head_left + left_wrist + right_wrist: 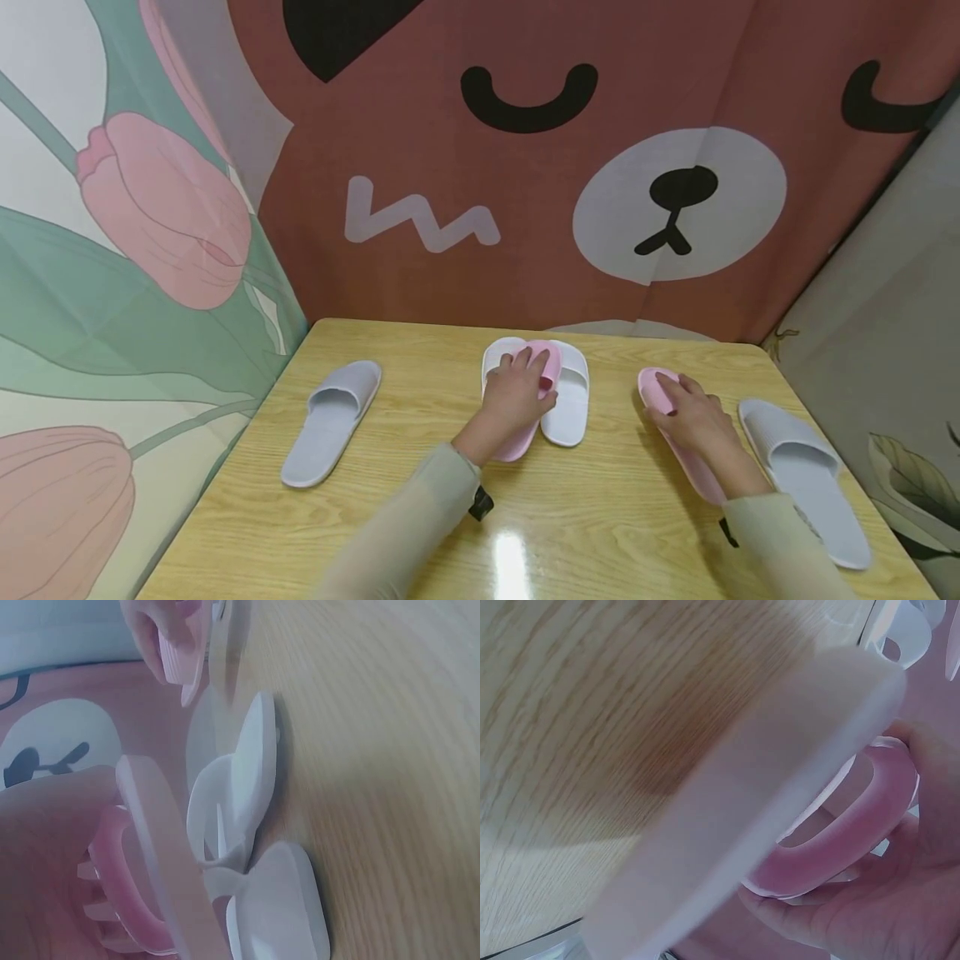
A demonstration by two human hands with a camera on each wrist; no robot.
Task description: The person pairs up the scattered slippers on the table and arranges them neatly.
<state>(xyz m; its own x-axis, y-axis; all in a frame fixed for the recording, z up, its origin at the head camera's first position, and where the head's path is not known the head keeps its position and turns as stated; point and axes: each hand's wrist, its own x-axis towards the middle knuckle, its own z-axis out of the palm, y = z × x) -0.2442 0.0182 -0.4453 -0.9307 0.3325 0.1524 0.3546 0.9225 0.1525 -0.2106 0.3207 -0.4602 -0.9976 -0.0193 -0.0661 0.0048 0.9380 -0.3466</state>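
My left hand (516, 402) grips a pink slipper (516, 447) by its strap, above a pair of white slippers (567, 412) at the back middle of the table. In the left wrist view that pink slipper (161, 832) is tilted, its sole facing the white ones. A second pink slipper (693, 471) is held by its strap in my right hand (696, 419), to the right of the white pair. The right wrist view shows this slipper (742, 795) raised off the wood, fingers round the pink strap (840, 840).
A larger grey-white slipper (332, 425) lies at the table's left, and another (806, 479) lies at the right beside my right forearm. The wooden table (600, 517) meets a printed bear curtain (420, 283) at its back edge. Flower-patterned cloth (165, 208) hangs on the left.
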